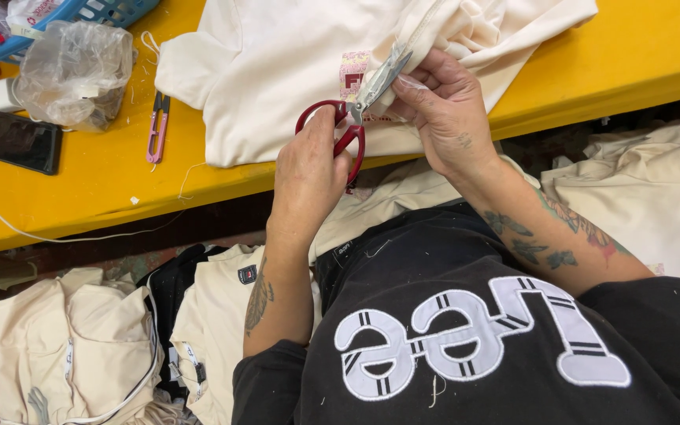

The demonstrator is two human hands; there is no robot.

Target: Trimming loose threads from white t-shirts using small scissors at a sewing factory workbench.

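Head view, looking down at a yellow table [104, 177].

Far left: blue basket [112, 11] at the table's back corner, a crumpled clear plastic bag [76, 71] just in front of it, a black phone [19, 140] lying flat with a white cable [9, 224] trailing toward the near edge. Pink thread snips [157, 126] lie near the bag, untouched, with loose thread ends scattered about them.

Below the table edge, left: a stack of cream garments [80, 338], one with a small dark label showing.

Centre: left hand [308, 169] is closed through the loops of the red-handled scissors [356, 106]. The blades point up and to the right, nearly together, with their tips at a seam or fold of the cream sweatshirt [277, 71], which is spread on the table beside a small pink printed patch [353, 71].

Right of centre: right hand [446, 110] pinches a fold of the sweatshirt between thumb and fingers, holding it taut right at the blade tips. Whether a thread sits between the blades is too small to tell.

Far right: more cream garments [655, 205] heaped below the table.

Judgement on progress: trimming on this piece looks under way, not finished. The garment is still in hand, and piles lie on both sides; which are done cannot be told.
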